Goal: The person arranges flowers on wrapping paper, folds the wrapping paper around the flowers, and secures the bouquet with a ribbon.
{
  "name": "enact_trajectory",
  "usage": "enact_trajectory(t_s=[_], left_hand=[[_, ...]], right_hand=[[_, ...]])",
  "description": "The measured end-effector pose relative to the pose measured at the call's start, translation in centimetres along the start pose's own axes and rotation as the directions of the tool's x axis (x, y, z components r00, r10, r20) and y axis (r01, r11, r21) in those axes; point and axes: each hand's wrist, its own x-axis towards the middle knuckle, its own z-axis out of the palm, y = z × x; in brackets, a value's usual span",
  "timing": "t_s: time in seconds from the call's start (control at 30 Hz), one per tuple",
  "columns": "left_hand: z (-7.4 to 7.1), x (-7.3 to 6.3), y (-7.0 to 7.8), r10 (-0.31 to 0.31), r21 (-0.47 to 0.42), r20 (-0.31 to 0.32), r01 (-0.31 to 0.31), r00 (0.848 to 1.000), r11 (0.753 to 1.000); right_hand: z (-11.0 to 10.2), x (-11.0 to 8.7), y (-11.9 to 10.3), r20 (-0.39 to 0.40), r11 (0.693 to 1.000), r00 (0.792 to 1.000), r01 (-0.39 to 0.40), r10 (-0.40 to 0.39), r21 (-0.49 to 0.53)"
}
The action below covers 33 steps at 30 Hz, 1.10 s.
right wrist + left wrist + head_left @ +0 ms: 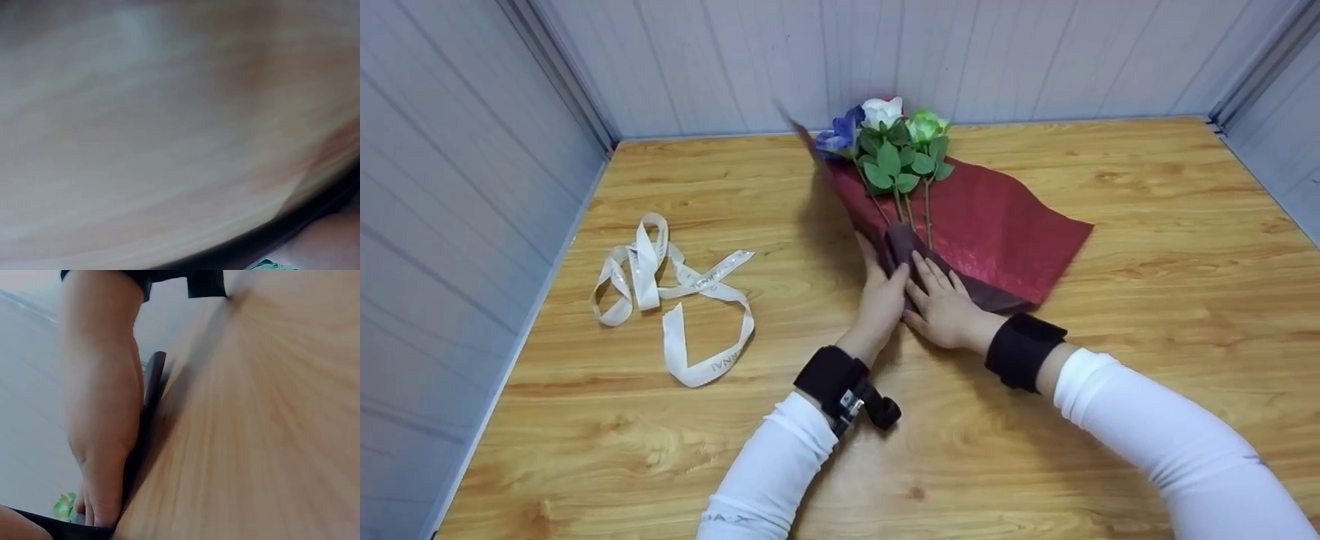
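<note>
A sheet of dark red wrapping paper (997, 225), darker on its outer side, lies under a bunch of artificial flowers in the head view. The bunch has a blue flower (838, 136), a white rose (882, 112) and a green rose (927, 126), with green leaves and thin stems. My left hand (880, 304) grips the paper's raised left side near the stem ends, thumb on top. Fairly straight fingers of my right hand (949, 306) press the folded lower edge beside it. The paper hides the lower stems. The right wrist view is mostly blurred.
A white printed ribbon (705, 371) lies in loose loops on the wooden table (945, 465), left of the hands. Pale panel walls (720, 67) border the table at the back and both sides. The blue flower and white rose are close to the back wall.
</note>
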Motion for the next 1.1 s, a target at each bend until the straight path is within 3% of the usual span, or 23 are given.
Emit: enact_trajectory(t_s=[0.07, 0.17, 0.27, 0.33, 0.43, 0.57, 0.63, 0.8, 0.9, 1.0, 1.1], left_hand=[[0.2, -0.1, -0.2, -0.03, 0.142, 0.039, 0.024, 0.999, 0.99], [0.3, -0.2, -0.6, -0.065, 0.322, 0.072, 0.038, 0.995, 0.946], [0.3, -0.4, -0.8, -0.077, 0.369, 0.088, 0.039, 0.993, 0.929], [0.5, -0.5, -0.9, -0.067, 0.323, 0.068, 0.042, 0.995, 0.945], [1.0, -0.5, -1.0, -0.069, 0.13, 0.017, 0.066, 0.997, 0.989], [1.6, -0.4, -0.9, -0.081, -0.08, -0.033, 0.079, 0.996, 0.994], [1.7, -0.3, -1.0, -0.084, -0.081, -0.036, 0.08, 0.996, 0.993], [1.4, -0.1, -1.0, -0.01, 0.059, -0.062, 0.014, 0.998, 0.998], [0.7, 0.1, -0.8, 0.036, 0.053, -0.183, -0.027, 0.982, 0.998], [-0.1, 0.3, -0.6, 0.01, -0.09, -0.319, -0.041, 0.948, 0.995], [-0.6, 0.3, -0.7, -0.005, -0.21, -0.354, -0.074, 0.935, 0.975]], right_hand=[[-0.1, -0.1, 0.0, 0.006, 1.0, 1.0, 0.008, -0.008, -0.001], [-0.2, -0.1, -0.1, 0.019, 1.0, 1.0, 0.011, -0.011, -0.01], [-0.3, -0.2, -0.2, 0.026, 1.0, 1.0, 0.01, -0.01, -0.016], [-0.3, -0.2, -0.1, 0.025, 1.0, 1.0, 0.008, -0.007, -0.015], [-0.3, -0.2, -0.1, 0.019, 1.0, 1.0, 0.011, -0.011, -0.002], [-0.3, -0.2, 0.1, 0.024, 0.999, 0.999, 0.024, -0.025, 0.032], [-0.3, -0.2, 0.2, 0.033, 0.999, 0.999, 0.028, -0.03, 0.045], [-0.3, -0.2, 0.1, 0.035, 0.999, 0.999, 0.031, -0.032, 0.045], [-0.1, -0.1, 0.0, 0.021, 0.999, 0.999, 0.024, -0.025, 0.043], [-0.1, 0.0, -0.1, 0.023, 0.999, 1.0, 0.002, -0.003, 0.032], [-0.2, 0.0, -0.1, 0.038, 0.999, 0.999, -0.019, 0.018, 0.025]])
